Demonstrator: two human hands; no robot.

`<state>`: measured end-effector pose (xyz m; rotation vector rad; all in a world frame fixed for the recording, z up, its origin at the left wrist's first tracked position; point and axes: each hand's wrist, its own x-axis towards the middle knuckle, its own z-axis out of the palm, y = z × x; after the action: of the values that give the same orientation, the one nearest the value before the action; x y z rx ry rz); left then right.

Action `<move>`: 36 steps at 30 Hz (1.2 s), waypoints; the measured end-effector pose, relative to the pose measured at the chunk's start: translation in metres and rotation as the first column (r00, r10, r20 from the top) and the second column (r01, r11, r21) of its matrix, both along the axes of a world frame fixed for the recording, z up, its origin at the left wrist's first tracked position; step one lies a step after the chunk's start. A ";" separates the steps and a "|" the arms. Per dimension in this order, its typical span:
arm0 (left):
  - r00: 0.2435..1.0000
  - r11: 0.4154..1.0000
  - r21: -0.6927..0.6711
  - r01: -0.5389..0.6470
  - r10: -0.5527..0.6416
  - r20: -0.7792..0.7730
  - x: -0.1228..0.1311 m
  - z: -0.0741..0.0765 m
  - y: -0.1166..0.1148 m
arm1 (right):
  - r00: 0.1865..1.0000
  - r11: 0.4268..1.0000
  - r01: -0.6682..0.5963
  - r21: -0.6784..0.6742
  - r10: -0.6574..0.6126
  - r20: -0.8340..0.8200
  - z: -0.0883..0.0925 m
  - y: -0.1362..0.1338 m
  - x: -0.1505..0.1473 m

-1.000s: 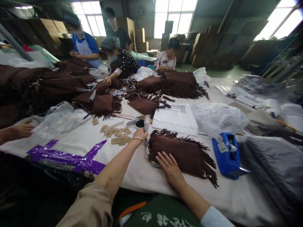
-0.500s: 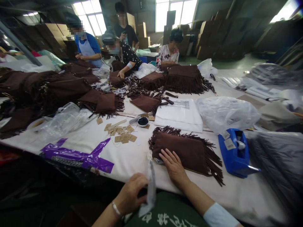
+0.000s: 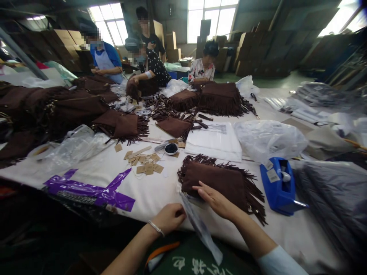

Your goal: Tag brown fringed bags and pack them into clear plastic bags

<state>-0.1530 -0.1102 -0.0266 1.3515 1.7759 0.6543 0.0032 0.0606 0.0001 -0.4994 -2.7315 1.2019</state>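
A dark brown fringed pouch (image 3: 213,177) lies flat on the table in front of me. My right hand (image 3: 216,198) is over its near edge, fingers stretched out and thumb side up. From the pouch's left corner a strap in a clear, greyish plastic sleeve (image 3: 200,225) hangs over the table edge onto my lap. My left hand (image 3: 170,217) is closed just left of this sleeve, its fingertips beside it. What those fingers hold, if anything, is hidden.
A blue tape dispenser (image 3: 278,187) stands right of the pouch. Brown card tags (image 3: 147,162) and a small bowl of black bits (image 3: 171,149) lie to its left. Behind are white plastic bags (image 3: 212,143) and piled brown pouches (image 3: 219,97). Several co-workers stand across the table.
The sleeved strap has swung right across my lap. My left hand has turned and moved up slightly, and my right hand has tilted onto its edge. A co-worker across the table has raised a brown pouch.
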 end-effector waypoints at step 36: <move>-0.157 0.842 -0.147 -0.518 0.075 0.985 -0.003 -0.016 0.080 | 0.993 0.970 0.015 0.241 0.013 -0.115 -0.031 -0.015 0.009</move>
<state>-0.1558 -0.0306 -0.0430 0.1048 0.5557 1.7267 0.0120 0.0454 -0.0310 -0.3888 -2.7254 0.8508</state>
